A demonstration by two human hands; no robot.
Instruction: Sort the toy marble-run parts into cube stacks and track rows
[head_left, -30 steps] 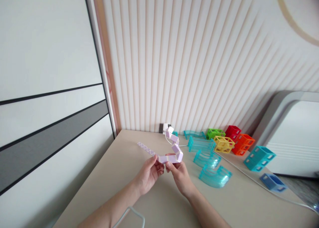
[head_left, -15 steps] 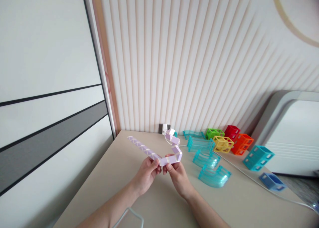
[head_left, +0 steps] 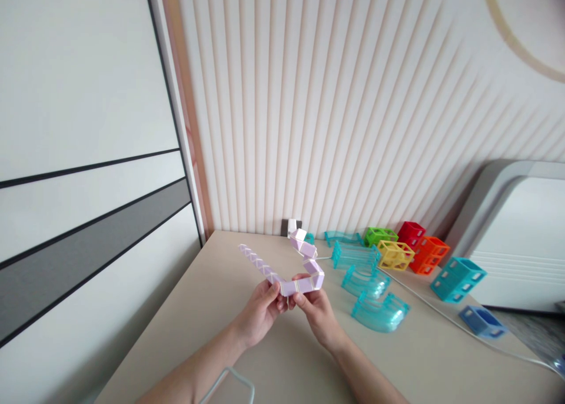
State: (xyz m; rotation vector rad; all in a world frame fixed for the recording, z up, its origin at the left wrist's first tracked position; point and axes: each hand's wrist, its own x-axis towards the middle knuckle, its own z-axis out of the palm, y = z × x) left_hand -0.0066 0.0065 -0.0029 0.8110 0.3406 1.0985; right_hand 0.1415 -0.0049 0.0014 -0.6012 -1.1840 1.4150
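A lilac and white snake puzzle (head_left: 289, 287) is held above the table between both my hands. Its long left arm runs straight, up and away to the left, in a zigzag of wedges. On the right, the chain bends back in twisted steps toward the wall. My left hand (head_left: 261, 310) pinches it near the left bend, thumb on top. My right hand (head_left: 318, 313) grips the short flat stretch beside it, thumb in front and fingers behind. The undersides of the fingers are partly hidden.
Clear teal track pieces (head_left: 380, 313) lie right of my hands. Behind them stand a yellow block frame (head_left: 395, 255), a green one (head_left: 380, 236), red, orange (head_left: 429, 255), teal and blue (head_left: 482, 321) ones. A white cable (head_left: 441, 313) crosses the table from a wall plug (head_left: 292, 227).
The straight left arm of the snake puzzle has turned, its far tip shifting slightly right and its visible faces changing. Both hands stay almost in place.
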